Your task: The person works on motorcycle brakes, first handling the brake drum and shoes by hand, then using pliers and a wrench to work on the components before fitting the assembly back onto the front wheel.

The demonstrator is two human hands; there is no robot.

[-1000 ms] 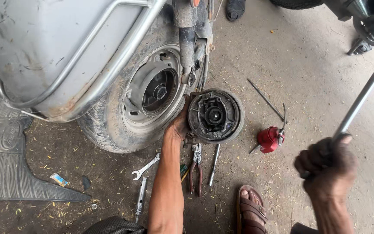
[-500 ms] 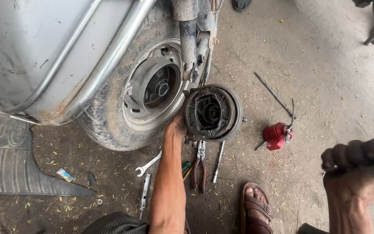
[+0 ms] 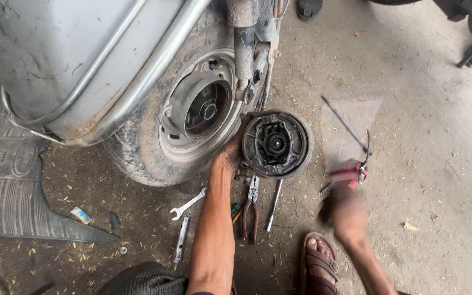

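My left hand (image 3: 229, 157) grips the left rim of a round, greasy brake plate (image 3: 277, 143) with shoes and a spring showing, held upright beside the scooter wheel (image 3: 192, 117). My right hand (image 3: 342, 212) is blurred by motion, low over the concrete just below a small red oil can (image 3: 350, 172). Whether it touches the can, or how its fingers sit, cannot be made out.
The grey scooter body (image 3: 72, 60) and fork fill the upper left. On the ground below the plate lie a spanner (image 3: 188, 204), a tube socket (image 3: 181, 244), red-handled pliers (image 3: 251, 211) and a metal rod (image 3: 273, 206). A rubber mat (image 3: 6, 196) lies left, my sandalled foot (image 3: 320, 263) sits bottom centre.
My right hand has come away from a metal bar at the right and swept down and left to the red oil can. The left hand has stayed on the brake plate.
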